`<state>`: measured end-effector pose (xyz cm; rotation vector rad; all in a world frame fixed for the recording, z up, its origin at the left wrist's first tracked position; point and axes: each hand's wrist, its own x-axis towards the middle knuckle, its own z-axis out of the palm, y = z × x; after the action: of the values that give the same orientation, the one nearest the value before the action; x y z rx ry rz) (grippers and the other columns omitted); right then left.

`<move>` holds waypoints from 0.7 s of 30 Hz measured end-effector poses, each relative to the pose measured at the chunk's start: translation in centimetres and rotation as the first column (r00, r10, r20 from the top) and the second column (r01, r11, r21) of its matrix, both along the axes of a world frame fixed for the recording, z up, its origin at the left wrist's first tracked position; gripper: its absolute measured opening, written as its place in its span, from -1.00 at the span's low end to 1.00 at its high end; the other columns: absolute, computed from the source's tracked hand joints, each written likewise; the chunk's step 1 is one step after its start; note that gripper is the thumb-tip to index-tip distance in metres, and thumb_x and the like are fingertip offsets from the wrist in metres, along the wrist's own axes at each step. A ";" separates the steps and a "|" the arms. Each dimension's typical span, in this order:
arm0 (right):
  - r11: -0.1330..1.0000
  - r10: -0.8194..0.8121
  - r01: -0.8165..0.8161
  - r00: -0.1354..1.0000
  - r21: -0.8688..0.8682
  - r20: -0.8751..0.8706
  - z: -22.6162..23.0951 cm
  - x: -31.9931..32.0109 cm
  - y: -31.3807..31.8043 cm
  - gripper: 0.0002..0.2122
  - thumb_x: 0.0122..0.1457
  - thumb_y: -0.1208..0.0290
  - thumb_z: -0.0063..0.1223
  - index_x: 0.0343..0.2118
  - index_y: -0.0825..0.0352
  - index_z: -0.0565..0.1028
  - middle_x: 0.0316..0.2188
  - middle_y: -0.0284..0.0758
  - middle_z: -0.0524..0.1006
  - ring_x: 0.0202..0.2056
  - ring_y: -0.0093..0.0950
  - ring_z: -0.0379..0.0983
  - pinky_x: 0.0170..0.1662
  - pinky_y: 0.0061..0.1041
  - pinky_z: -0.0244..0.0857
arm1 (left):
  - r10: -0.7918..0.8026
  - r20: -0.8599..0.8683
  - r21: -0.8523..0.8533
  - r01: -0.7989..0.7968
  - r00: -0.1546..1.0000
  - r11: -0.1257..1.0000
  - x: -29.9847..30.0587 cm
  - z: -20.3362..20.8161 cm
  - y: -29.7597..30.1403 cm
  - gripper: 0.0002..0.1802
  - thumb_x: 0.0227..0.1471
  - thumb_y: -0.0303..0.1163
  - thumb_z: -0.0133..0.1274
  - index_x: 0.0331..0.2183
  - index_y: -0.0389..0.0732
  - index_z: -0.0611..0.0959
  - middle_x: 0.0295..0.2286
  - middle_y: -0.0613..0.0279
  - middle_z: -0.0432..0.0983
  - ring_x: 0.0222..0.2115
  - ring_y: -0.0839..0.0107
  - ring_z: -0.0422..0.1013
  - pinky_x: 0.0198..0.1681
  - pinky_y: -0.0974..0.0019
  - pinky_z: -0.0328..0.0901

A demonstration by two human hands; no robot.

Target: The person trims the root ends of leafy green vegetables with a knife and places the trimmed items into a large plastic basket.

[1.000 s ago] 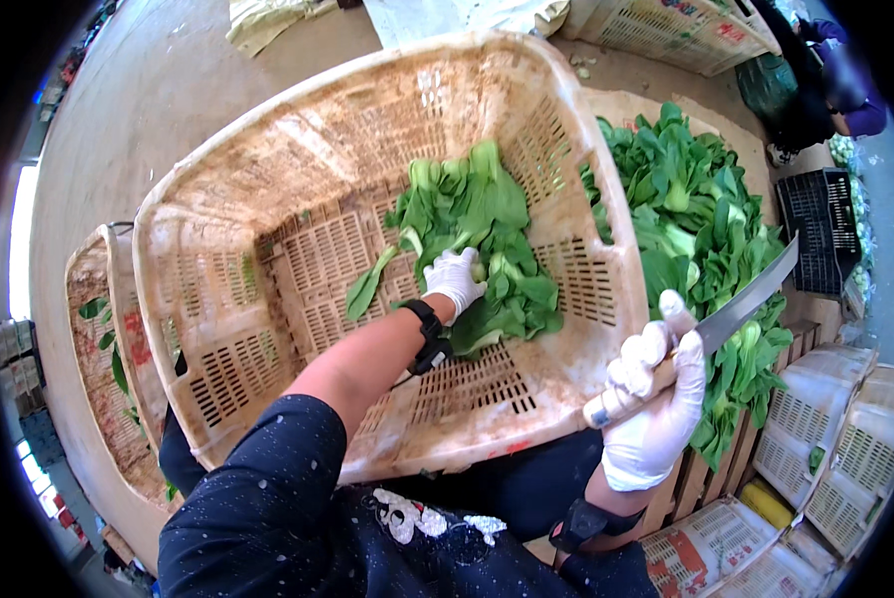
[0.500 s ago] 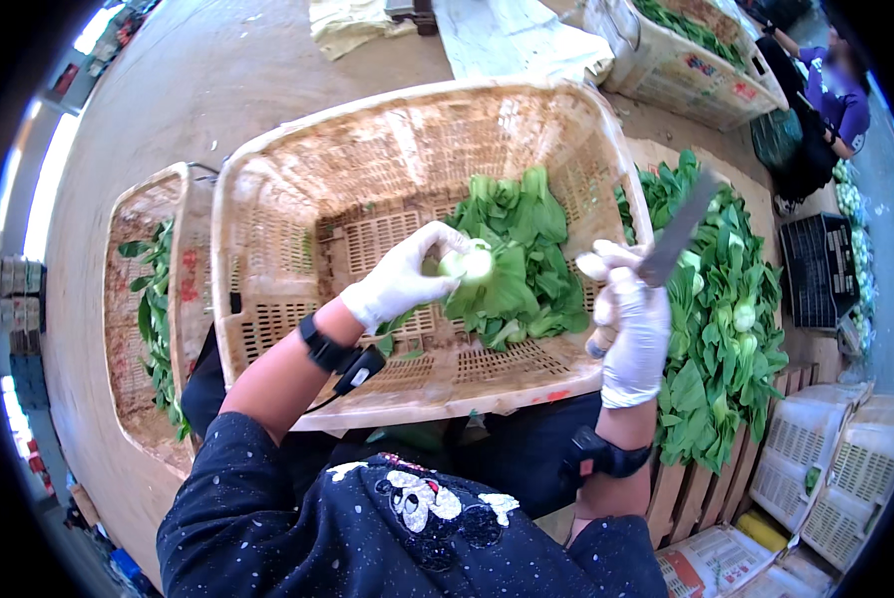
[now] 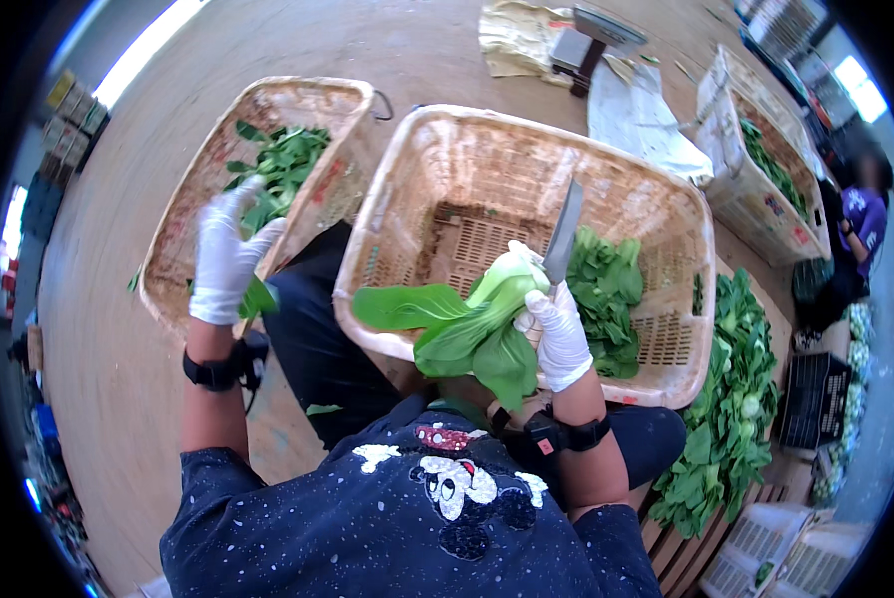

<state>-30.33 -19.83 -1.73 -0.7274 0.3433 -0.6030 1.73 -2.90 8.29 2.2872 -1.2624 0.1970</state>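
My right hand [image 3: 558, 334], in a white glove, grips a knife [image 3: 564, 234] with its blade pointing up, together with a head of bok choy [image 3: 482, 324]. The pale base of the bok choy is beside the blade, and its leaves spread left over the near rim of the large crate [image 3: 382, 249]. At the left, my gloved left hand [image 3: 227, 254] hangs over the near side of a smaller crate [image 3: 192, 189], fingers spread and slightly blurred. A loose green leaf [image 3: 257, 299] shows just below it; whether they touch is unclear. Leafy trimmings [image 3: 285, 164] lie in that crate.
More bok choy [image 3: 606, 299] lies in the large crate's right side. A big heap of bok choy [image 3: 731, 409] rests on slats to the right. Beyond are a scale [image 3: 591, 50], another crate [image 3: 766, 189], a black crate [image 3: 816, 399] and a person [image 3: 861, 219].
The view has turned left. My left hand has left the bok choy base and moved out to the left crate. My right hand, earlier with only the knife, now holds bok choy too.
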 end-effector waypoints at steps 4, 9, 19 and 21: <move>0.992 0.040 -0.055 0.991 -0.118 -0.126 0.2 6.8 3.7 -0.46 0.09 0.46 0.21 0.15 0.31 0.29 -0.19 -0.48 0.49 -0.43 -0.81 0.32 -0.43 -0.80 0.21 | -0.088 -0.205 -0.055 0.079 0.975 0.995 -1.0 0.1 2.9 -0.35 -0.14 -0.20 0.28 -0.01 -0.28 0.51 -0.03 -0.02 0.40 0.00 0.09 0.32 0.10 0.14 0.18; 0.906 0.204 -0.311 0.916 -0.288 -0.346 2.6 12.5 7.8 -0.54 0.08 0.51 0.22 0.06 0.34 0.36 -0.26 -0.46 0.47 -0.32 -0.73 0.37 -0.27 -0.69 0.31 | -0.552 -0.786 -0.523 0.176 0.280 0.834 -6.4 -6.1 4.6 -0.32 -0.12 -0.45 0.29 0.06 -0.23 0.40 -0.01 0.26 0.36 0.03 0.44 0.25 0.16 0.29 0.10; 0.031 0.444 -0.821 0.522 -0.570 -0.728 10.5 21.4 1.7 -0.69 0.06 0.23 0.25 -0.21 0.34 0.57 -0.46 -0.48 0.52 -0.46 -0.69 0.35 -0.37 -0.61 0.30 | -0.311 -0.869 -0.298 0.095 0.385 0.950 -2.2 -7.4 11.9 -0.34 -0.18 -0.30 0.37 -0.04 -0.24 0.45 -0.15 0.29 0.46 -0.13 0.49 0.36 -0.01 0.35 0.26; 0.515 0.234 -0.492 0.868 -0.701 -0.437 12.3 25.7 2.7 -0.68 0.14 0.24 0.15 -0.11 0.31 0.48 -0.41 -0.44 0.54 -0.42 -0.72 0.38 -0.39 -0.72 0.25 | -0.455 -0.880 -0.465 -0.052 0.135 0.884 -2.2 -7.9 12.6 -0.26 -0.19 -0.35 0.35 0.04 -0.21 0.39 -0.07 0.30 0.41 -0.03 0.49 0.31 0.08 0.34 0.19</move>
<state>-4.65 -17.09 10.60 -1.7497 0.1516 -0.1944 -0.48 9.67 0.41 1.2311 -0.6225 -0.9792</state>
